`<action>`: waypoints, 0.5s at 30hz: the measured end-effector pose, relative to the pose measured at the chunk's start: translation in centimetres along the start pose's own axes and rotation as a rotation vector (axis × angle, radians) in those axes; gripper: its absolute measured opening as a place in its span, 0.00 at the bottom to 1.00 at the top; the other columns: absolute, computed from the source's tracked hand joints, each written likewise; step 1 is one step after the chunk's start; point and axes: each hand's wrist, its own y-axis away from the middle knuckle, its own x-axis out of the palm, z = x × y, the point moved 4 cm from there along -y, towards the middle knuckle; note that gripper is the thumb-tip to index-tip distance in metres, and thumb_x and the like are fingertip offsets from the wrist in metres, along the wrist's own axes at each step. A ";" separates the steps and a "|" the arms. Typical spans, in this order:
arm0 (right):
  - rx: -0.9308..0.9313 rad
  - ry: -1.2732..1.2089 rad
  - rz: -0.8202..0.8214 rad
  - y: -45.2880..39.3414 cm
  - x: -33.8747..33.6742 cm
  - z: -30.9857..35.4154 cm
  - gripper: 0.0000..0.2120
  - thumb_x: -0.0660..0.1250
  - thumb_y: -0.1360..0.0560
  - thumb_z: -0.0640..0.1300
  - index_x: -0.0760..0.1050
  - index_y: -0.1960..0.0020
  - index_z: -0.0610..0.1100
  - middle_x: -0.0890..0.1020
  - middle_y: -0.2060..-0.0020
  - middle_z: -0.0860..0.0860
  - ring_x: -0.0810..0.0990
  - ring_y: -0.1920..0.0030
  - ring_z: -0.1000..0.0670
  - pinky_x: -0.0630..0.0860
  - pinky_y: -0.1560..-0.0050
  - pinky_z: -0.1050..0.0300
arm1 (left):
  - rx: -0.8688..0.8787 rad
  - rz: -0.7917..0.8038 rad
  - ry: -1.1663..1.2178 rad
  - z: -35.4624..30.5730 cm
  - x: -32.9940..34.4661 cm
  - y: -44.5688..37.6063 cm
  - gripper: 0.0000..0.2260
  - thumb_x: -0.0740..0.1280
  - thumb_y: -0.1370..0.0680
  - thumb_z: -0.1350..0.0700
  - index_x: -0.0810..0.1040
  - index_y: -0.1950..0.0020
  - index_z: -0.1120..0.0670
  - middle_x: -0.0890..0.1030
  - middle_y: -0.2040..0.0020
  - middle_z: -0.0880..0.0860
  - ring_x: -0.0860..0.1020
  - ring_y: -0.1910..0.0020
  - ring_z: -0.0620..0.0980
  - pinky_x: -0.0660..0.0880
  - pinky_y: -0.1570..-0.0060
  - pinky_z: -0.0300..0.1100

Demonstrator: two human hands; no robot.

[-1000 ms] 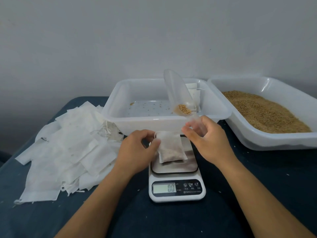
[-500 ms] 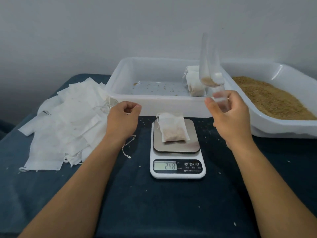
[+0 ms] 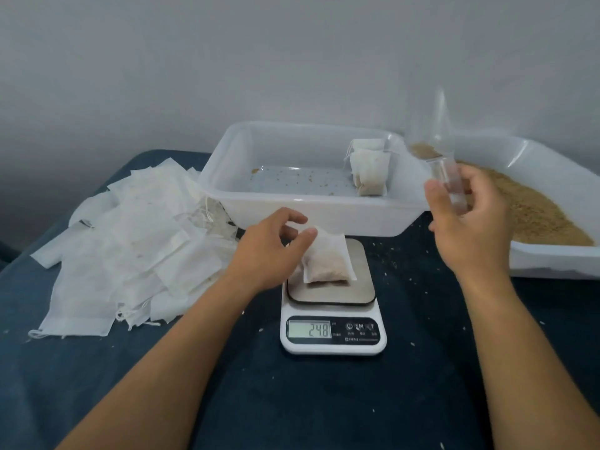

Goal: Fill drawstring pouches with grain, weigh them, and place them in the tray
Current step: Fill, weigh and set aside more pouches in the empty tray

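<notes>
On my feed, the small white fabric drawstring pouch filled with grain (image 3: 328, 258) lies flat on the steel platform of the white digital kitchen scale (image 3: 332, 300), which sits near the middle of the dark blue bench (image 3: 292, 401). The scale's display reads 24.8. My left hand (image 3: 269, 245) hovers at the pouch's left upper corner with fingers spread and loosely bent; the thumb tip sits right at the pouch's top edge, but I cannot tell whether it actually touches, and the grip is released around nothing. My right hand (image 3: 467, 219) is raised above the bench's right side, between the scale and the grain tray, and its grip is grasping the handle of a clear plastic scoop (image 3: 435, 147) that points upward, with a little brown grain visible inside its bowl.

Behind the scale, toward the far edge of the bench, stands the white translucent plastic tray (image 3: 227, 177). Two filled white pouches (image 3: 370, 170) lean upright in its right far corner, and a few loose grains are scattered on its floor. Just beside it, at the right far corner of the bench, a second white plastic tray (image 3: 552, 264) holds a heap of brown grain (image 3: 532, 212). A loose pile of flat empty white pouches (image 3: 123, 241) covers the left side of the bench, reaching up to the left wall of the middle tray. Stray grains dot the bench around the scale.
</notes>
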 end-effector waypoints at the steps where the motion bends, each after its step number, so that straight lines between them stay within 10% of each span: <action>1: -0.016 0.036 -0.030 -0.6 -0.7 0.0 0.16 0.66 0.20 0.58 0.76 0.37 0.51 0.79 0.52 0.58 0.80 0.55 0.48 0.79 0.54 0.47 | 0.003 0.004 0.001 -0.2 0.2 -0.1 0.11 0.69 0.22 0.40 0.79 0.42 0.40 0.83 0.57 0.42 0.80 0.57 0.37 0.74 0.54 0.38; 6: 0.090 0.309 -0.040 -4.8 -4.4 -2.2 0.17 0.66 0.20 0.52 0.76 0.34 0.48 0.77 0.51 0.54 0.73 0.53 0.49 0.68 0.50 0.53 | 0.062 -0.020 0.057 -1.5 0.0 -0.4 0.06 0.73 0.23 0.50 0.81 0.49 0.39 0.83 0.59 0.40 0.79 0.60 0.33 0.71 0.60 0.25; 15: 0.410 0.710 0.454 -7.1 -5.7 -7.4 0.20 0.61 0.17 0.55 0.72 0.26 0.55 0.75 0.27 0.50 0.75 0.32 0.42 0.71 0.36 0.46 | 0.351 -0.040 0.053 -9.6 -2.2 -0.5 0.08 0.73 0.25 0.54 0.84 0.54 0.39 0.83 0.58 0.35 0.80 0.62 0.42 0.71 0.62 0.26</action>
